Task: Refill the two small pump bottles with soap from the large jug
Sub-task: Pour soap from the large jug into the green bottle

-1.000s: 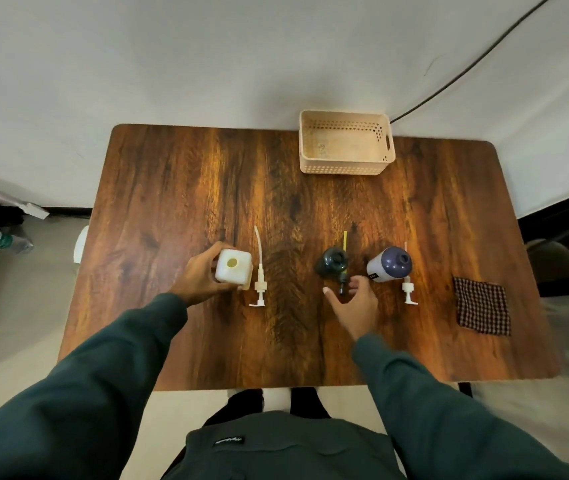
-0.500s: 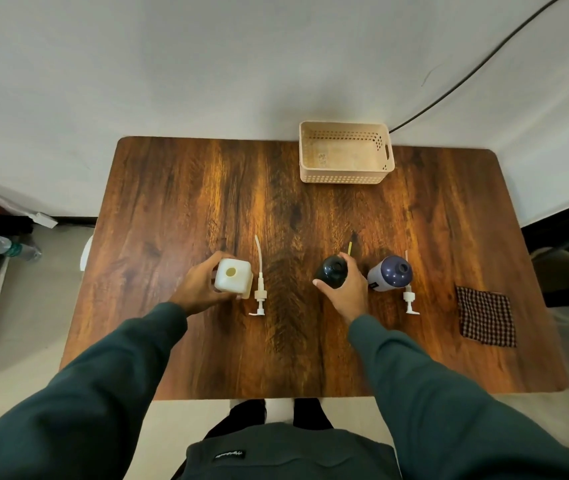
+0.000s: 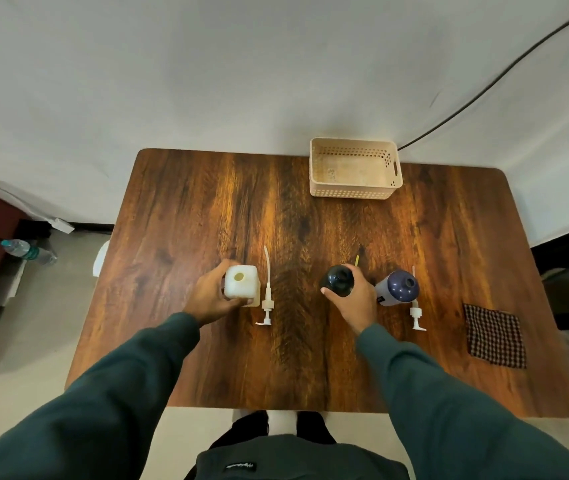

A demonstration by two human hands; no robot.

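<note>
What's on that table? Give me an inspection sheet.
Surface: brown wooden table, no spill visible.
Job's things: white square plastic jug, uncapped; dark round bottle and navy-topped white bottle, both open; long-tubed white pump beside the jug; smaller white pump beside the navy bottle.
Clutter: beige perforated plastic basket, far edge; dark checked cloth, right.
Grippers: left hand grips the jug; right hand grips the dark bottle.
Cables: black cable across the white wall.
Surroundings: clear water bottle on floor, left.
</note>
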